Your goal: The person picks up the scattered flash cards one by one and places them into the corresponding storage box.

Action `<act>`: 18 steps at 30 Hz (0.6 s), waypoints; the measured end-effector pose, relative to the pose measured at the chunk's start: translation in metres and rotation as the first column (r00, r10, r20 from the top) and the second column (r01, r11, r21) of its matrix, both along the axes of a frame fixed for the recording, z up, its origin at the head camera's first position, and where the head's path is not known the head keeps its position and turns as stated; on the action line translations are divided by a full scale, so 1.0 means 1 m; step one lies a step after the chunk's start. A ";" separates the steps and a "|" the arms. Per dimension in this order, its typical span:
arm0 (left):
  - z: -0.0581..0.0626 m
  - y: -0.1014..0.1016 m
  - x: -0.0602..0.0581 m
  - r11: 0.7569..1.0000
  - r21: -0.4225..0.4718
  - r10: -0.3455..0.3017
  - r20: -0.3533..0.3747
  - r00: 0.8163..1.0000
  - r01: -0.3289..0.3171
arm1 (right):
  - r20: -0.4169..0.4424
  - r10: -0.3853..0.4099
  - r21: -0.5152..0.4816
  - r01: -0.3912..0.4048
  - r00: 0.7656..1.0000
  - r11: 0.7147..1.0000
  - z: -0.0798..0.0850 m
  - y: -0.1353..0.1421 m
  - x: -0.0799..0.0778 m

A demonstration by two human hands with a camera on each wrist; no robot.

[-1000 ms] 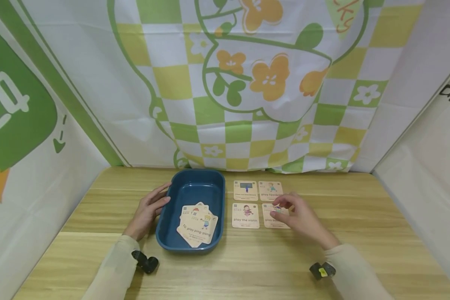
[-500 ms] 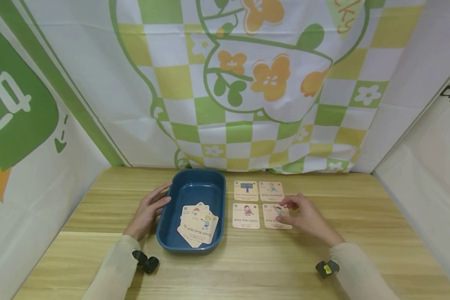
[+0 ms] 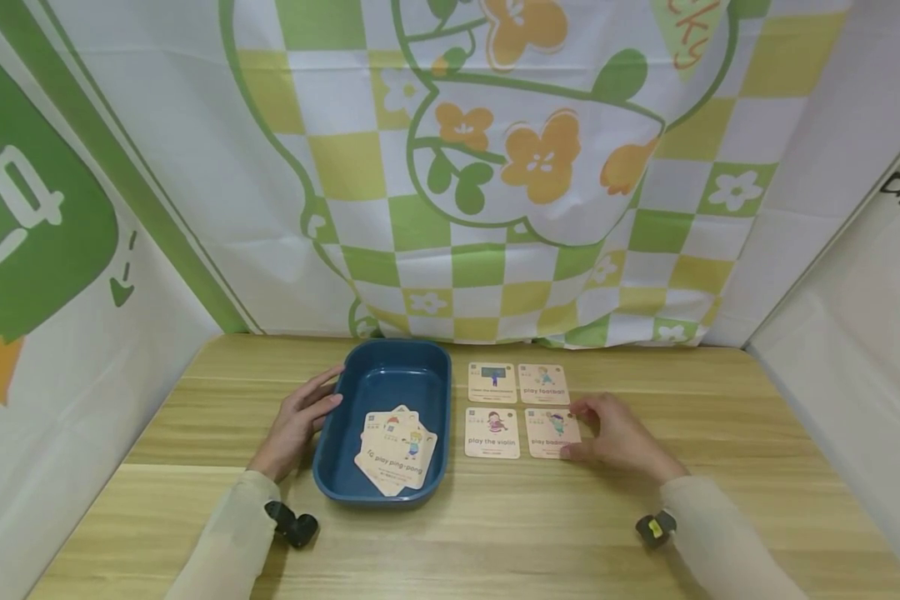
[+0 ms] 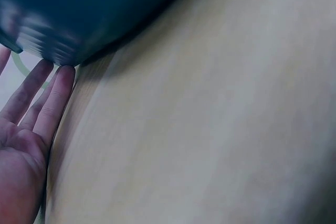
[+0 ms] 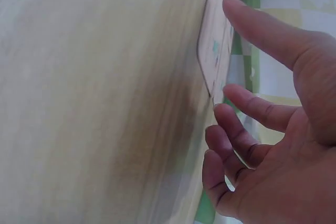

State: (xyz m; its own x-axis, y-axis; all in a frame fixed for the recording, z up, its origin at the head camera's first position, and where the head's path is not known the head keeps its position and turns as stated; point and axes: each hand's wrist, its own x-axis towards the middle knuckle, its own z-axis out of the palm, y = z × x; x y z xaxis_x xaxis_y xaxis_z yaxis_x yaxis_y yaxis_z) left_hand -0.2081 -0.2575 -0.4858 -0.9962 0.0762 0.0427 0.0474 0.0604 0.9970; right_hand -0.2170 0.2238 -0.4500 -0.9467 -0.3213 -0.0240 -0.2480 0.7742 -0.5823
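Observation:
On the left, my left hand (image 3: 294, 429) rests with its fingertips against the outer side of a blue tray (image 3: 322, 467). Those fingers (image 4: 54, 103) look fairly straight in the left wrist view. Over at the right, my right hand (image 3: 613, 433) is at the right edge of a "play badminton" card (image 3: 549, 433) lying flat. Its thumb (image 5: 257, 24) touches or hovers just over the card; the other fingers are loosely bent by the edge. The "play the violin" card (image 3: 491, 433), "play football" card (image 3: 543, 383) and a blackboard card (image 3: 492, 383) complete a two-by-two block.
Inside the tray lies a loose pile of cards, a "play ping-pong" card (image 3: 399, 457) on top. The wooden table (image 3: 495, 525) reaches back to a checked cloth (image 3: 487, 275). White cloth walls (image 3: 855, 375) stand at both sides.
My right hand has shifted right, off the face of the badminton card to its edge, so more of that card shows. The left hand and tray have stayed put.

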 end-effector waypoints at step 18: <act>-0.001 0.000 0.000 1.000 0.004 -0.003 -0.003 1.000 0.003 | 0.001 0.009 0.090 -0.009 1.000 0.996 -0.006 0.002 -0.003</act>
State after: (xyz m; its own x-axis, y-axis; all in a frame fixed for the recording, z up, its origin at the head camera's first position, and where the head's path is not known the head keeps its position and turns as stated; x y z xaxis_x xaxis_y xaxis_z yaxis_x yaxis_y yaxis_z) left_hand -0.2084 -0.2574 -0.4866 -0.9959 0.0786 0.0459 0.0504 0.0560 0.9972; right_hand -0.2198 0.2258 -0.4557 -0.9437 -0.3263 -0.0535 -0.2550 0.8211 -0.5108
